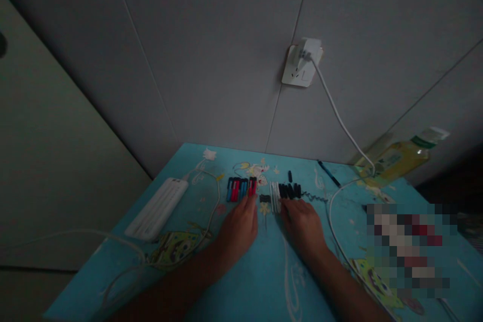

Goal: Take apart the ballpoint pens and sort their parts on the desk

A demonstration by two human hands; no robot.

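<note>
My left hand (pixel 241 221) has its fingers pressed together at the near end of a short red tube (pixel 252 186). Left of that tube lies a row of similar red and blue tubes (pixel 237 189) with dark ends. My right hand (pixel 304 221) is curled, its fingertips at the thin white sticks (pixel 275 196), which lie side by side. Just beyond its knuckles are several short black pieces (pixel 290 191) in a row. A small dark cluster (pixel 264 198) lies between the hands, too dim to name. The fingertips of both hands are partly hidden.
A blue cartoon-patterned table (pixel 241 287) meets the wall. A white power strip (pixel 158 209) with cables lies left. At right are a dark pen (pixel 329 173), a yellow-liquid bottle (pixel 402 161) and a blurred patch. A white cable (pixel 339 115) hangs from the wall socket (pixel 302 68).
</note>
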